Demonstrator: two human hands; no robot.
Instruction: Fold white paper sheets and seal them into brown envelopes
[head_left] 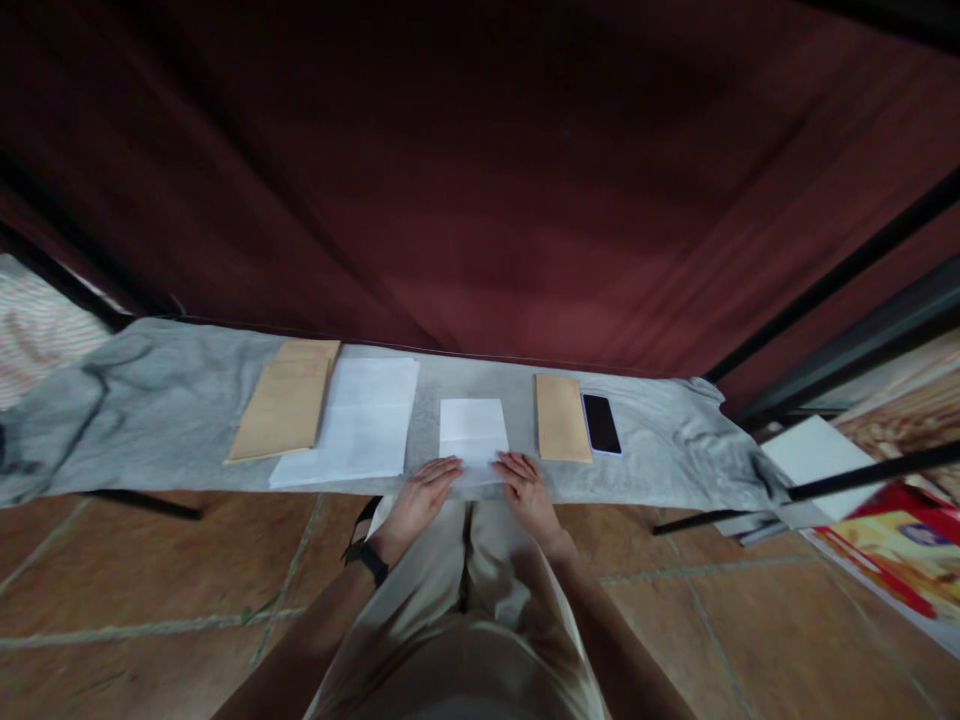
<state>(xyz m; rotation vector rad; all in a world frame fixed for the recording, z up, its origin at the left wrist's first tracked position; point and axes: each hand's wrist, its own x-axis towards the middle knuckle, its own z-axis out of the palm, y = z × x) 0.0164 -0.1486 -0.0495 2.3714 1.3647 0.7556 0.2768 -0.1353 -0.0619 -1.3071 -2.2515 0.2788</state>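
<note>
A folded white sheet of paper lies on a grey cloth that covers a low surface in front of me. My left hand rests flat on the sheet's near left corner, fingers spread. My right hand presses flat on the near right corner. Neither hand grips anything. A black band sits on my left wrist.
Left of the sheet lie a stack of white papers and brown envelopes. To the right lie one brown envelope and a black phone. A dark red curtain hangs behind. Printed boards lie on the tiled floor at right.
</note>
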